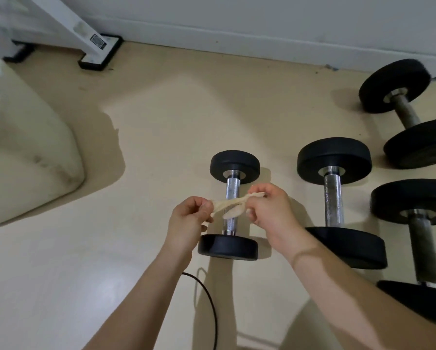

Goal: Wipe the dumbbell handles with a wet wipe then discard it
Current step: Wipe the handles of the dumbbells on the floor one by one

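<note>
Both hands met at the centre of the frame, holding a wipe point(228, 207) stretched between them. The left hand point(187, 223) pinched its left end between curled fingers and thumb; the right hand point(270, 208) pinched the right end, a little higher, so the wipe ran in a twisted, creased strip — pale beige and slack in the middle. The strip hung in front of the chrome handle point(232, 188) of the small dumbbell point(233, 205), which lay on the floor point(161, 117) directly behind the hands; whether the wipe touched the handle could not be told.

Just right of it lay a second dumbbell point(334, 195) with a duller handle, and two more sat at the right edge — one in the upper right point(409, 112), one in the lower right point(421, 246).

A pale cushion-like block point(30, 157) filled the left side. A white frame on black feet point(95, 46) stood in the upper left against the wall point(262, 18). A black cable point(209, 306) curved along the floor at the bottom centre, between the forearms.
</note>
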Demonstrator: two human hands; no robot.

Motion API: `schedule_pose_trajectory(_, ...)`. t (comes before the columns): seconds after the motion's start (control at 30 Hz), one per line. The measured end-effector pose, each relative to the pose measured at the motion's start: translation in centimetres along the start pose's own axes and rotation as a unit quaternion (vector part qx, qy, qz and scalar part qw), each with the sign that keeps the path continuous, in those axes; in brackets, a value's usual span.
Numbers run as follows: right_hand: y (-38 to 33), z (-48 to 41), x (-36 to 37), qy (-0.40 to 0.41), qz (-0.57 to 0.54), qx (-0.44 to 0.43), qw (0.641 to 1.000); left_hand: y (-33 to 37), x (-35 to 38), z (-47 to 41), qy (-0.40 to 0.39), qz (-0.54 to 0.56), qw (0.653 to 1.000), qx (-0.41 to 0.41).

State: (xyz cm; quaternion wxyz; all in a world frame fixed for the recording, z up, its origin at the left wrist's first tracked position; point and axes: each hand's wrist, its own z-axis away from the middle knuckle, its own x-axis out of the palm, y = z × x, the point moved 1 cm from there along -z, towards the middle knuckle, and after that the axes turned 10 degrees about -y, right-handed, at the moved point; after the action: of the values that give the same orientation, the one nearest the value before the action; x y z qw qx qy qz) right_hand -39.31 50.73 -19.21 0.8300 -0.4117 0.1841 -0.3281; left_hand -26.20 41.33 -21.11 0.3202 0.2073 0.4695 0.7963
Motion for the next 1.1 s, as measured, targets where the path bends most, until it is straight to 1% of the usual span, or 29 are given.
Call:
schedule_pose_trajectory(0.03,-0.1,0.1,-0.5,0.001,-0.04,0.011,0.999,0.0,0.1,0.2,0.006,0.065,0.998,-0.005)
schedule_pose_trajectory(0.07,-0.2,0.3,-0.9,-0.009,-0.056,0.018,0.998,0.2,0.1,0.4,0.01,0.155,0.988,-0.013)
schedule_pose_trajectory(0.1,-0.2,0.5,-1.4,-0.025,-0.036,0.018,0.999,0.4,0.1,0.6,0.013,0.239,0.971,-0.021)
schedule_pose_trajectory(0.13,-0.3,0.8,-1.8,-0.043,0.015,0.011,0.999,0.6,0.3,0.8,0.019,0.287,0.958,-0.026)
schedule_pose_trajectory(0.17,-0.3,1.1,-2.1,-0.061,0.091,-0.001,0.994,0.6,0.4,0.9,0.026,0.288,0.957,-0.026)
schedule_pose_trajectory(0.2,-0.5,1.5,-2.3,-0.079,0.164,-0.013,0.983,0.4,0.4,0.9,0.034,0.253,0.967,-0.022)
schedule_pose_trajectory(0.23,-0.5,1.5,-2.5,-0.092,0.219,-0.017,0.971,0.3,0.3,0.9,0.042,0.189,0.981,-0.018)
schedule_pose_trajectory(0.27,-0.5,1.6,-2.6,-0.106,0.245,-0.015,0.964,0.1,0.1,0.8,0.05,0.106,0.993,-0.019)
schedule_pose_trajectory(0.3,-0.5,1.6,-2.6,-0.121,0.245,-0.009,0.962,-0.1,-0.1,0.7,0.053,0.021,0.998,-0.027)
schedule_pose_trajectory(0.33,-0.4,1.5,-2.6,-0.137,0.215,0.001,0.967,-0.3,-0.4,0.6,0.048,-0.051,0.997,-0.037)
schedule_pose_trajectory(0.4,0.2,1.0,-2.1,-0.164,0.098,0.037,0.981,-0.7,-0.7,0.5,0.037,-0.147,0.987,-0.057)
schedule_pose_trajectory(0.43,0.6,0.7,-1.7,-0.168,0.066,0.054,0.982,-0.8,-1.0,0.4,0.042,-0.173,0.982,-0.066)
schedule_pose_trajectory(0.47,0.9,0.5,-1.4,-0.165,0.086,0.058,0.981,-0.8,-1.1,0.3,0.052,-0.189,0.978,-0.072)
schedule_pose_trajectory(0.5,1.2,0.2,-1.2,-0.157,0.142,0.05,0.976,-0.7,-1.2,0.3,0.072,-0.209,0.973,-0.07)
schedule_pose_trajectory(0.53,1.0,0.3,-1.2,-0.156,0.199,0.041,0.967,-0.6,-1.4,0.2,0.1,-0.251,0.962,-0.045)
schedule_pose_trajectory(0.57,0.8,0.2,-1.1,-0.159,0.231,0.032,0.959,-0.2,-1.4,0.2,0.128,-0.299,0.945,0.007)
schedule_pose_trajectory(0.6,0.4,0.1,-1.1,-0.162,0.23,0.024,0.959,0.2,-1.3,0.2,0.137,-0.329,0.932,0.069)
schedule_pose_trajectory(0.63,0.1,-0.2,-1.3,-0.166,0.199,0.017,0.966,0.8,-0.9,0.4,0.11,-0.322,0.932,0.121)
schedule_pose_trajectory(0.67,-0.3,-0.4,-1.5,-0.172,0.144,0.013,0.974,1.5,-0.1,0.6,0.046,-0.274,0.95,0.141)
schedule_pose_trajectory(0.7,-0.6,-0.7,-1.6,-0.187,0.072,0.009,0.98,2.0,0.8,0.7,-0.04,-0.209,0.969,0.123)
schedule_pose_trajectory(0.73,-1.0,-0.8,-1.7,-0.204,0.005,0.005,0.979,2.1,1.7,0.7,-0.112,-0.143,0.98,0.084)
schedule_pose_trajectory(0.77,-1.3,-0.9,-1.8,-0.222,-0.037,0.002,0.974,2.1,2.1,0.5,-0.148,-0.089,0.984,0.049)
schedule_pose_trajectory(0.8,-1.4,-1.0,-1.8,-0.239,-0.052,0.002,0.97,2.0,2.2,0.2,-0.164,-0.06,0.984,0.025)
schedule_pose_trajectory(0.87,-1.8,-1.2,-2.1,-0.267,-0.042,0.004,0.963,1.7,1.7,-0.6,-0.181,-0.036,0.983,0.003)
schedule_pose_trajectory(0.93,-2.4,-1.1,-2.5,-0.286,0.026,0.015,0.958,1.7,0.9,-1.0,-0.209,-0.05,0.977,0.004)
schedule_pose_trajectory(0.97,-2.8,-1.0,-2.6,-0.29,0.096,0.015,0.952,1.9,0.5,-1.1,-0.227,-0.066,0.972,0.01)
schedule_pose_trajectory(1.03,-3.5,-0.9,-2.6,-0.278,0.275,-0.004,0.921,2.3,0.1,-1.3,-0.257,-0.077,0.963,0.022)
schedule_pose_trajectory(1.07,-3.8,-0.8,-2.5,-0.26,0.345,-0.027,0.902,2.4,0.1,-1.4,-0.267,-0.057,0.962,0.026)
schedule_pose_trajectory(1.1,-4.1,-0.7,-2.5,-0.244,0.383,-0.049,0.89,2.6,0.2,-1.4,-0.27,-0.031,0.962,0.03)
